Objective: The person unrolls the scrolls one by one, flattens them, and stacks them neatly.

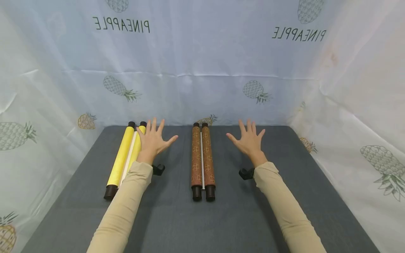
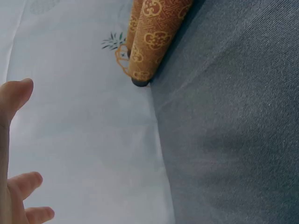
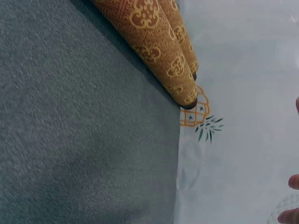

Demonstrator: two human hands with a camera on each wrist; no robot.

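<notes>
In the head view my left hand point(image 1: 153, 140) is spread with straight fingers and holds nothing. It appears over the right part of a yellow scroll point(image 1: 121, 156), hiding some of it; I cannot tell whether they touch. My right hand point(image 1: 250, 140) is likewise spread, with nothing in it, to the right of a brown scroll point(image 1: 203, 158). This brown scroll has gold flower patterns, dark end knobs and a pale strip between its two rolls. It lies between the hands, apart from both. Only fingertips show in the left wrist view, beside the brown scroll's far end point(image 2: 145, 56).
Both scrolls lie lengthwise on a dark grey table point(image 1: 177, 225). A white curtain point(image 1: 196, 98) with printed pineapples hangs behind the table and along both sides. A black strap point(image 1: 158, 169) sits at the left wrist, another black strap point(image 1: 246, 173) at the right.
</notes>
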